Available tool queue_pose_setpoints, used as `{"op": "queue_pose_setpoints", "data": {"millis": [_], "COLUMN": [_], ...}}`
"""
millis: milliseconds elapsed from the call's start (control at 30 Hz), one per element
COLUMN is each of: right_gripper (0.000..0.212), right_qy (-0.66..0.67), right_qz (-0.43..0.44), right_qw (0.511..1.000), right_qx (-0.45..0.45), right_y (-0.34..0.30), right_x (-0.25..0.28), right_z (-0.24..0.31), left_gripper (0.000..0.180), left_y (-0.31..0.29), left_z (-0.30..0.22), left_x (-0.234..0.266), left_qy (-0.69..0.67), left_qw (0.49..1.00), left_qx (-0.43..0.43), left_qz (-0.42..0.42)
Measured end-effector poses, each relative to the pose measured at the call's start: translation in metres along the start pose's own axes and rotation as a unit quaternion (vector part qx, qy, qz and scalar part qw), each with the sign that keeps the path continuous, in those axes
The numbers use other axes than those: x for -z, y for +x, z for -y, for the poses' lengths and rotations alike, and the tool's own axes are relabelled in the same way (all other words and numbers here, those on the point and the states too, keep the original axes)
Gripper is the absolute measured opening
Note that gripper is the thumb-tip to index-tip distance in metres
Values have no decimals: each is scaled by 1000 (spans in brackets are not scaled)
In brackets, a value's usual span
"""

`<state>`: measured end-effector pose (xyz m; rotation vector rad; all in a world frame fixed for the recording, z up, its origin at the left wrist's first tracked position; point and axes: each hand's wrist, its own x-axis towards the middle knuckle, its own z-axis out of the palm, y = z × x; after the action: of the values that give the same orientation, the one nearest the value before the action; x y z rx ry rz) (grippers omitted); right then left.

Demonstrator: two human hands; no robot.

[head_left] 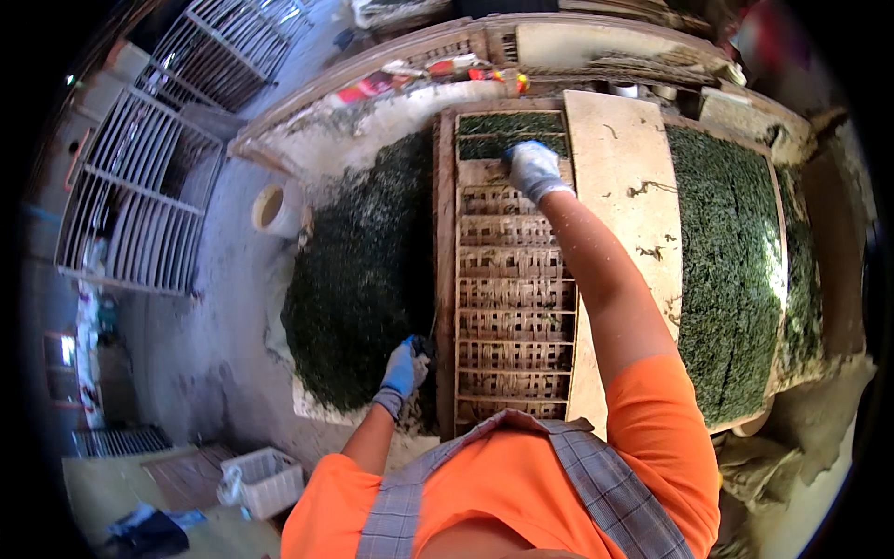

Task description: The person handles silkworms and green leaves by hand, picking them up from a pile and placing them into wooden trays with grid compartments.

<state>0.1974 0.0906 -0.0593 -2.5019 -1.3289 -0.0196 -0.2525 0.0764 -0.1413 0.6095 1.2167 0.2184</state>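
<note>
Dark green shreds (349, 279) are heaped beside the gridded wooden frame (447, 279) and laid in its far end, where they are probably best levelled right to the edges by the right hand (537, 171). Whether it or the left hand (404, 369), beside the heap, is spread or pinching anything cannot be told; no lettering can be read on the red packaging (358, 90).
</note>
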Motion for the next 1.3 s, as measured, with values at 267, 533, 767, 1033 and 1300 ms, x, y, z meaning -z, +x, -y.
{"op": "queue_pose_setpoints", "data": {"millis": [267, 533, 767, 1033, 1300], "right_gripper": [23, 42, 86, 32, 45], "right_qy": [-71, 213, -138, 485, 11], "right_qz": [24, -31, 342, 212, 155], "right_qw": [996, 965, 899, 847, 983], "right_qx": [-43, 151, 236, -51, 98], "right_y": [-2, -90, -261, -199, -174], "right_x": [18, -60, -142, -186, 14], "right_z": [8, 199, 445, 400, 447], "left_gripper": [28, 29, 37, 30, 40], "left_y": [-155, -41, -71, -60, -101], "left_z": [-61, -58, -4, 70, -27], "left_x": [28, 190, 285, 351, 297], "left_qy": [439, 52, -404, -217, -314], "left_qw": [668, 922, 878, 914, 933], "left_qx": [-600, -353, -237, -320, -171], "left_qz": [-17, -151, -101, -120, -30]}}
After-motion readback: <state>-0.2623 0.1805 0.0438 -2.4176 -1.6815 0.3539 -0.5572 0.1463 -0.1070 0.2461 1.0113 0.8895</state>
